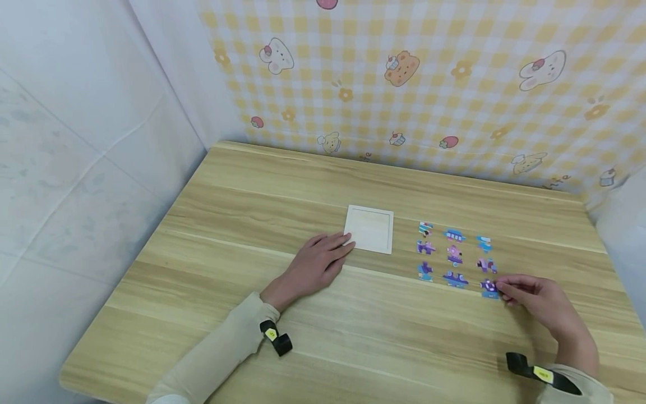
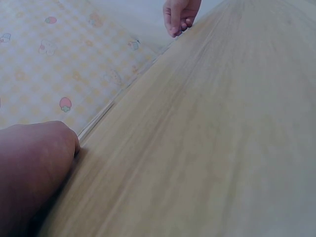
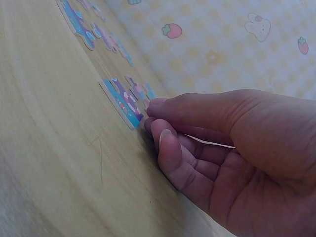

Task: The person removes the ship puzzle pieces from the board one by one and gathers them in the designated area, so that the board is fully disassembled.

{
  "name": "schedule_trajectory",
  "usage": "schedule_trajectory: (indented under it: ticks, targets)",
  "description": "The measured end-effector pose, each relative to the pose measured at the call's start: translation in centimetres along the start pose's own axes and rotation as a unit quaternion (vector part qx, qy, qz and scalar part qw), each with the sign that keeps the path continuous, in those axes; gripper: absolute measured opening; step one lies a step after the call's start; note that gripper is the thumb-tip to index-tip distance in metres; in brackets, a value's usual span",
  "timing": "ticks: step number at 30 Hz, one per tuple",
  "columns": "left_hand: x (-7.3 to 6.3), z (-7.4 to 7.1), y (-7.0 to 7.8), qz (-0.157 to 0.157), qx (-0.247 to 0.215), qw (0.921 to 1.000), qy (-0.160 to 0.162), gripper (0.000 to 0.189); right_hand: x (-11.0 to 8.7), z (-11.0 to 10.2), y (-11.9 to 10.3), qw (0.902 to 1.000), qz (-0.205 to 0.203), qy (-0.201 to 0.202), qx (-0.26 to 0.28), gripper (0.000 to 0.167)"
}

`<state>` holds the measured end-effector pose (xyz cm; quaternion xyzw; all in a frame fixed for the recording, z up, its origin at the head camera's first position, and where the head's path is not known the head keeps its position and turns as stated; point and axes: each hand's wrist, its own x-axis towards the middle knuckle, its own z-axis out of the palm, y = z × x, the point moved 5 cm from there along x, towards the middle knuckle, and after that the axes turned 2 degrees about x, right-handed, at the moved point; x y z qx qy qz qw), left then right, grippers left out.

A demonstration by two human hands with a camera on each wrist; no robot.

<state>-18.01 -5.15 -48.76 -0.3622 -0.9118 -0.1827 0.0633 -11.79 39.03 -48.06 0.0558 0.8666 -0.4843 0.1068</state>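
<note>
My left hand [image 1: 318, 264] lies with fairly straight fingers, their tips on the lower left corner of a square white puzzle tray [image 1: 370, 230]. Several colourful jigsaw pieces [image 1: 455, 254] are laid out in rows to the right of the tray. With thumb and fingertips my right hand [image 1: 540, 300] pinches the right edge of the purple and blue corner piece [image 1: 488, 287] nearest me. In the right wrist view that jigsaw piece [image 3: 120, 102] lies flat on the table, while the other fingers curl below the thumb.
The wooden table [image 1: 242, 235] carries the tray and pieces. Behind it hangs a yellow checked cloth [image 1: 353, 73] with cartoon prints, and a white cloth [image 1: 75, 168] hangs at the left. Each wrist wears a black strap [image 1: 542, 373].
</note>
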Motion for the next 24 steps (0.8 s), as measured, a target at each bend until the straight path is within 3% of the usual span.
schedule_trajectory:
  ticks: [11,16,20,24]
  targets:
    - [0.3,0.1,-0.7,-0.002,0.000,1.0000,0.001,0.042,0.4,0.6,-0.3,0.9993,-0.015,0.033,0.011,0.032]
    - [0.2,0.2,-1.4,-0.007,-0.036,0.9993,0.011,0.043,0.9,1.3,-0.4,0.9981,-0.034,0.046,0.021,0.030]
    - [-0.4,0.1,-1.7,-0.032,-0.056,0.9977,0.020,0.045,0.9,2.2,-0.7,0.9975,-0.041,0.054,0.020,0.031]
    - [-1.9,-0.6,-1.6,-0.072,-0.024,0.9970,-0.016,0.050,0.5,3.5,-2.2,0.9950,-0.059,0.078,-0.020,0.032]
